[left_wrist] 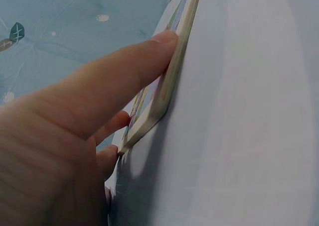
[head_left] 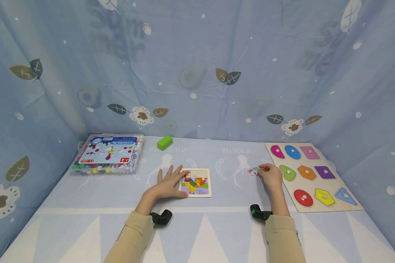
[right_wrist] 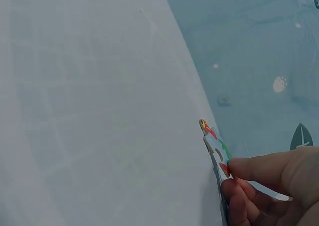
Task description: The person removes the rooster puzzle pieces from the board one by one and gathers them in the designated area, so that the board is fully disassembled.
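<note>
"Where does the framed bird puzzle [head_left: 196, 185] lie?"

"On the desk [head_left: 230, 199], at nine o'clock from my right grip [head_left: 271, 177], which pinches a small jigsaw piece [head_left: 252, 171] jutting toward ten."

"Which grip is nearer?"

"My left grip [head_left: 167, 187], fingers spread, touching the puzzle's nine-o'clock side."

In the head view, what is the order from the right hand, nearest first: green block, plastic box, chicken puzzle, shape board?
1. Shape board, right of the right hand
2. Chicken puzzle, left side
3. Green block, back left
4. Plastic box, far left
</note>
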`<state>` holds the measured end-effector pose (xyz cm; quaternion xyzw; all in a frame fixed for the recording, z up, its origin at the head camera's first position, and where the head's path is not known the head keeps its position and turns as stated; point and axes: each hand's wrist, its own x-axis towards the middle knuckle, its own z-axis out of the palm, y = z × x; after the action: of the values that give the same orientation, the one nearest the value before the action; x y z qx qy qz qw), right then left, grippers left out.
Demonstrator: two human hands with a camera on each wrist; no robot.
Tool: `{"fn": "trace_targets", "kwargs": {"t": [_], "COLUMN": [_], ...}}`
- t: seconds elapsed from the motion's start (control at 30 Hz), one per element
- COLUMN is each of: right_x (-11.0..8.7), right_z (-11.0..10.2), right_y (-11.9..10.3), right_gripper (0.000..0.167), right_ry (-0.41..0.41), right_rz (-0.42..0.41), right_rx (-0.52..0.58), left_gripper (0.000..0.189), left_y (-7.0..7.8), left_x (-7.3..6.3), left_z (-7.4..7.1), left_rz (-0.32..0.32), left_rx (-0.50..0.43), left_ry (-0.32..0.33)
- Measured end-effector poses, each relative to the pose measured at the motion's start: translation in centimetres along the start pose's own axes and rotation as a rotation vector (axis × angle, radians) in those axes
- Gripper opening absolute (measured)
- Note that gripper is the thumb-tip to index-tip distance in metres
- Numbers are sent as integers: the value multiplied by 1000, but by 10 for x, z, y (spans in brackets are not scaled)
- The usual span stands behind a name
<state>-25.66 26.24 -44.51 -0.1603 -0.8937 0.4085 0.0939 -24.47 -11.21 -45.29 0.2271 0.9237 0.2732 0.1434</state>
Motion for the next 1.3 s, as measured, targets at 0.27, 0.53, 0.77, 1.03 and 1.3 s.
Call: {"fn": "trace_targets", "kwargs": {"t": [0.27,0.53,0.77,1.03,1.3], "right_x": [2,1,-4,-11,-20], "right_z": [1,13,25,36,53], "right_y": [0,-17,-30,-43,-60], "right_gripper": [24,25,25,23,23], "right_ry": [7,-27,-70,-119,-206], "right_rz": [-11,0,-31,-99,-148], "right_rx": [34,172,225,222,228], "left_gripper": [85,87,84,86,86], "left_y": [1,-1,1,3,0], "left_x": [1,1,1,3,3], "left_z": [0,0,0,-1,1], "left_rz": [5,8,-29,-139,-141], "left_rx": [7,-3,13,72,67], "left_ry": [1,5,32,112,111]}}
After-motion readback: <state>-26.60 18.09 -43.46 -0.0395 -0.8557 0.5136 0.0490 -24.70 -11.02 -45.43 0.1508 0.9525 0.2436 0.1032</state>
